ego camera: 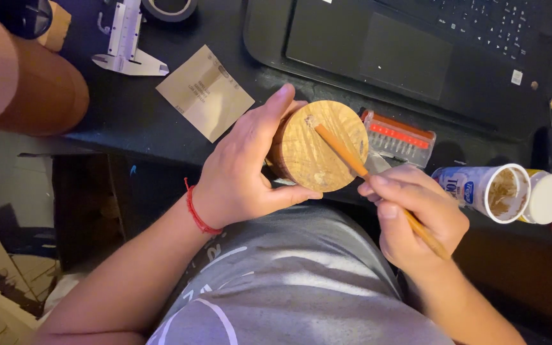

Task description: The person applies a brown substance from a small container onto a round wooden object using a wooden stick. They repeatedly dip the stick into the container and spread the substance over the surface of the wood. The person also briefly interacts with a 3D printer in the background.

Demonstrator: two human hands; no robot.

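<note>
Two hands at frame centre: the left hand (241,176) grips one round wooden block (321,145), and the right hand (416,214) is closed around one orange stick (343,150) whose tip touches the block's face. Right: one open tub (490,191). Above, on the table (129,108): one laptop (404,57), one caliper (126,41).

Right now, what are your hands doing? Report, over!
Left hand grips round wooden block. Right hand holds thin orange stick, tip on block's top face. Open white tub lies beside right hand, apart. Nothing between the hands.
</note>
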